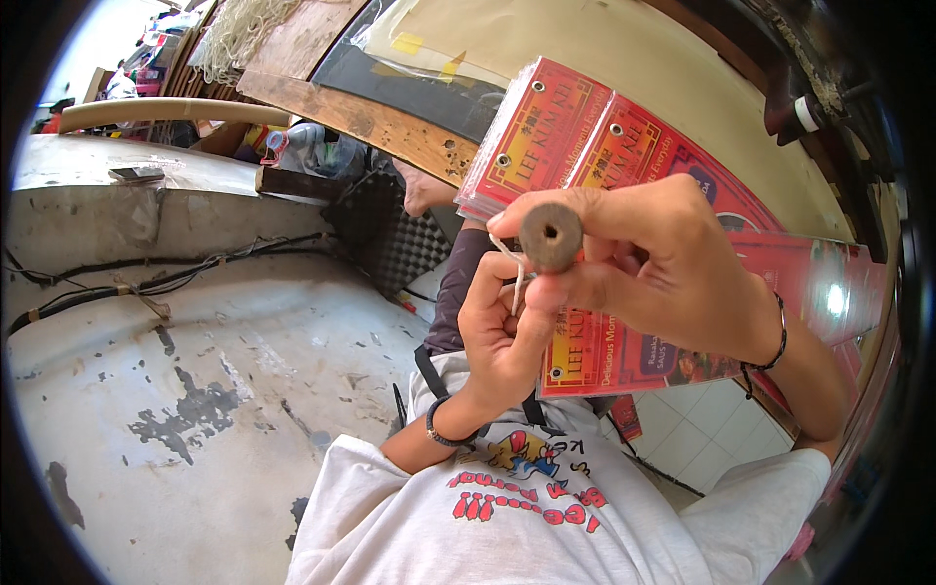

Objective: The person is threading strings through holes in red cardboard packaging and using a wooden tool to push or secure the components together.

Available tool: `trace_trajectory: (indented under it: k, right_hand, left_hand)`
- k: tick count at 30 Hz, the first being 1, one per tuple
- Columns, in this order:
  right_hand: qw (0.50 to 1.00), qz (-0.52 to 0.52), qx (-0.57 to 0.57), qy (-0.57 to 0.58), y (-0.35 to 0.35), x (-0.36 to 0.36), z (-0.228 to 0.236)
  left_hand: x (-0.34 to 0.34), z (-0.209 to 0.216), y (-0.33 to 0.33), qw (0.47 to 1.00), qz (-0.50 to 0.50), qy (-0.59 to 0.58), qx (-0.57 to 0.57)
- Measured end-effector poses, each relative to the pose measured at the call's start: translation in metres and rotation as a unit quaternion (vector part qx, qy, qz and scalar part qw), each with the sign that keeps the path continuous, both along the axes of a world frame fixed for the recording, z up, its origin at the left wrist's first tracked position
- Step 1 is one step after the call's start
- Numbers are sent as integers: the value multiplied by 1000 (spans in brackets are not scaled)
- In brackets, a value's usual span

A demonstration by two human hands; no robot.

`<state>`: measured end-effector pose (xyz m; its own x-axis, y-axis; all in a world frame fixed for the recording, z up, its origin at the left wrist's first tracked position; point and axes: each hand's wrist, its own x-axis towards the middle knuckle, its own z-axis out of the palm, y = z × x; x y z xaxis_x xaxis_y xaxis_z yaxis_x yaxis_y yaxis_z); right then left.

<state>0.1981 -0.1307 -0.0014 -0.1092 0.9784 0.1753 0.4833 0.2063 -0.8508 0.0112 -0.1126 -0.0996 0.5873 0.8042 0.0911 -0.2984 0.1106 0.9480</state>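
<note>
My right hand (663, 258) is closed around a dark brown cylinder (552, 255), its round end facing up with a small hole in the middle. Just left of and below it, my left hand (502, 336) pinches a thin white string (518, 288) between bent fingers. The string loops up to the fingertips beside the cylinder. Beneath both hands lie stacks of glossy red printed sheets (546, 107) in clear plastic, with metal eyelets near their corners. How the string meets the cylinder is partly hidden by my fingers.
A wooden board (390, 136) runs along the far side of my legs. To the left spreads a pale, peeling surface (244, 341), with black cables (146, 283) along it. A bundle of white string (239, 39) hangs at the far left, near a clear plastic bag (327, 156).
</note>
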Motion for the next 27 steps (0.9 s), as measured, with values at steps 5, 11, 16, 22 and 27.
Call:
trace_trajectory:
  k: [5, 11, 16, 22, 27]
  right_hand:
    - [992, -7, 24, 124, 1, 1, -12]
    - [976, -85, 77, 182, -4, 2, -7]
    - [947, -171, 68, 265, -1, 4, -12]
    - [956, -152, 65, 244, -3, 6, -11]
    - [958, -146, 65, 240, -6, 6, -11]
  left_hand:
    - [6, 17, -4, 997, 44, -25, -54]
    - [-6, 27, 17, 985, 20, 112, 130]
    - [-1, 63, 22, 928, 73, 281, 232]
    - [3, 97, 29, 845, 47, 394, 360]
    - [1, 96, 37, 807, 37, 407, 425]
